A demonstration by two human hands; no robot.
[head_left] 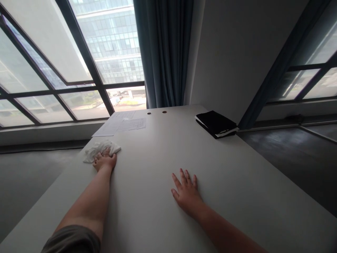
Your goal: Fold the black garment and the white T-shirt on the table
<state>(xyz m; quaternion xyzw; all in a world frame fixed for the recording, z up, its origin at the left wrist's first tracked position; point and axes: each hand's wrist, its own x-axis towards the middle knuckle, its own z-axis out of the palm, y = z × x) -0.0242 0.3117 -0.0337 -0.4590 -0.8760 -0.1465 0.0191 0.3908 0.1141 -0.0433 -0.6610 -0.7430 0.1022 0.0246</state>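
A crumpled white cloth point(102, 149) lies at the left edge of the white table point(158, 151). My left hand point(105, 161) presses down on it, fingers bent into its folds and partly hidden there. My left arm is stretched far forward. Flat on the tabletop, right of the middle, rests my right hand point(186, 193), its fingers spread and nothing in it.
Sheets of paper point(133, 124) lie at the far left of the table. A black folder point(216, 123) with white pages sits near the right edge. Two round holes pierce the far end, before a blue curtain point(165, 52) and windows.
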